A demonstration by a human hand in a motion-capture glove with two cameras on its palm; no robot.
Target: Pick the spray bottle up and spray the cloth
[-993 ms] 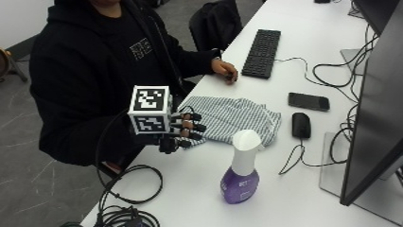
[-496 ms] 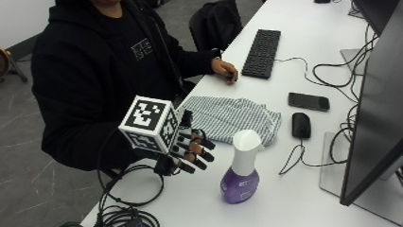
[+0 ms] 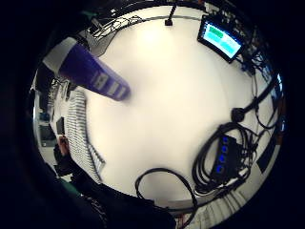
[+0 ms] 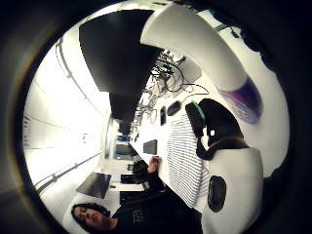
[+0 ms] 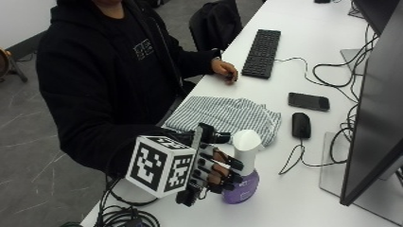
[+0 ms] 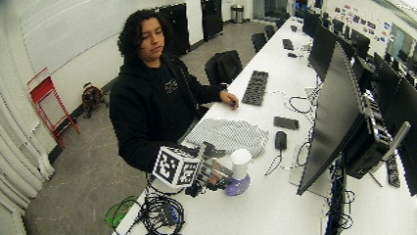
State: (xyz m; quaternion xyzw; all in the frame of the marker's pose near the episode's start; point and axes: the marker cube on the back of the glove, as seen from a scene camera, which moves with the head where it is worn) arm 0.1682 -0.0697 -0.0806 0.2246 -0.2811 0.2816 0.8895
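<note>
spray bottle (image 5: 242, 163): purple liquid, upright | right hand (image 5: 214, 168) beside it, fingers extended

Purple, white and stripes on a white table (image 5: 296, 198)
Spray bottle (image 5: 243, 176): purple body, white head; cloth (image 5: 226, 116): white with thin dark stripes; glove on right hand (image 5: 211, 165): black; keyboard (image 5: 262, 46), phone (image 5: 308, 101), mouse (image 5: 301, 125): black

light: even, bright overhead room light | glare: white surface (image 3: 167, 95) washes out in the little-finger palm view | shadows: soft, short, beside the spray bottle (image 5: 242, 165) | blur: bottle smeared in both palm views | distortion: strong bending and dark rims at palm-view edges
</note>
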